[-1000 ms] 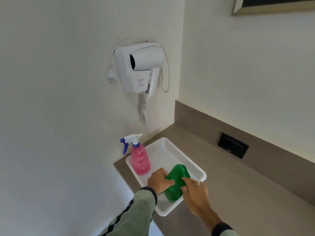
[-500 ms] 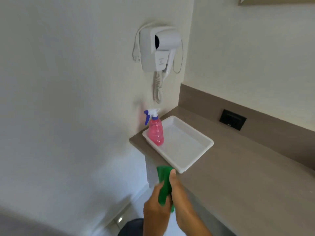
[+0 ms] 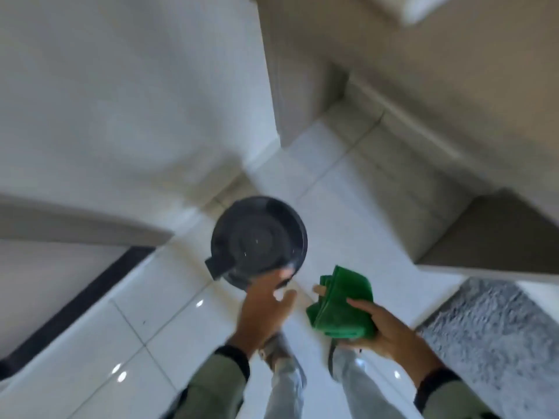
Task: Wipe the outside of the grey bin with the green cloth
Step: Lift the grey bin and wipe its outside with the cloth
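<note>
The view looks straight down at a round dark grey bin (image 3: pixel 257 237) with its lid on, standing on the white tiled floor. A small flat tab sticks out at its lower left. My left hand (image 3: pixel 266 306) reaches over the bin's near edge with fingers spread; motion blur hides whether it touches. My right hand (image 3: pixel 390 331) holds the folded green cloth (image 3: pixel 341 306) just right of the bin, not touching it.
A white wall corner (image 3: pixel 266 86) rises behind the bin. The beige counter underside (image 3: pixel 453 101) overhangs at the upper right. A grey speckled rug (image 3: pixel 496 337) lies at the lower right and a dark floor strip (image 3: pixel 75 303) at the left. My legs show at the bottom.
My head has tipped down from the counter and tray to the floor and bin. The cloth went from both hands to the right hand alone, and the left hand reached to the bin.
</note>
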